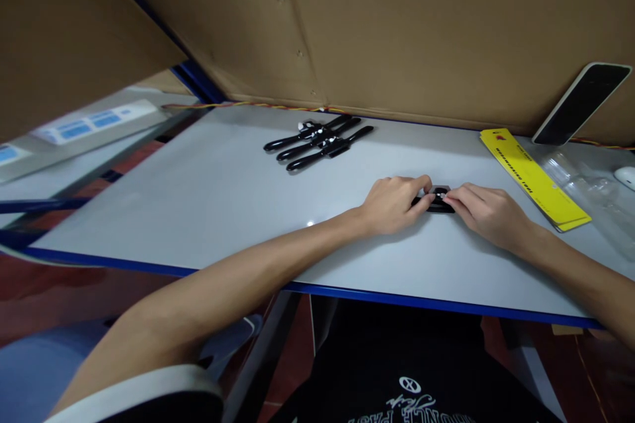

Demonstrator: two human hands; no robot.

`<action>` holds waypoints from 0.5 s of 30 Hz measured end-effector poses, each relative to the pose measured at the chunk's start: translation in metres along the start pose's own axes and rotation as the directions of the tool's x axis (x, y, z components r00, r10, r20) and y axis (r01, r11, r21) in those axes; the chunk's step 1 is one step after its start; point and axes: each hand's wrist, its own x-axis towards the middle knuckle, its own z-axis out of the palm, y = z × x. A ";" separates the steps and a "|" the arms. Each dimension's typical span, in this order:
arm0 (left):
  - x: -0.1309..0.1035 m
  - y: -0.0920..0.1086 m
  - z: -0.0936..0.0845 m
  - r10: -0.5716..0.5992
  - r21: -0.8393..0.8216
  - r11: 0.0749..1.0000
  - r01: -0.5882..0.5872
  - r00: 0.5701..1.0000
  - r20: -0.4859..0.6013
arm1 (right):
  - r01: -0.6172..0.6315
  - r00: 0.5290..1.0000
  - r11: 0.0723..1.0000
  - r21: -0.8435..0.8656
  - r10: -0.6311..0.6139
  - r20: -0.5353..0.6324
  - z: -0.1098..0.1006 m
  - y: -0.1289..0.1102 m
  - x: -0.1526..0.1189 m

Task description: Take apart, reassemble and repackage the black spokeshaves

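A black spokeshave (440, 207) lies low over the table between my two hands, its middle part showing and both handles mostly covered by my fingers. My left hand (394, 203) is closed around its left handle, thumb and forefinger near the body. From the other side, my right hand (489, 211) pinches at the small metal parts in the middle, fingertips close together. Whether those fingertips grip a screw or nut is too small to tell. Further back on the left, three more black spokeshaves (317, 144) rest side by side, handles slanting.
Yellow cards (536, 178) printed "woodworking tool" are stacked to the right. Beside them lie clear plastic packs (590, 188). A phone (580, 106) leans against the cardboard wall (421, 39) at the back. The grey table (198, 192) has a blue front edge. A white object (626, 177) sits far right.
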 end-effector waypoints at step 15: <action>0.000 0.000 0.001 0.013 0.043 0.999 -0.013 1.000 0.008 | 0.017 1.000 0.999 -0.040 -0.017 0.017 -0.002 -0.003 0.001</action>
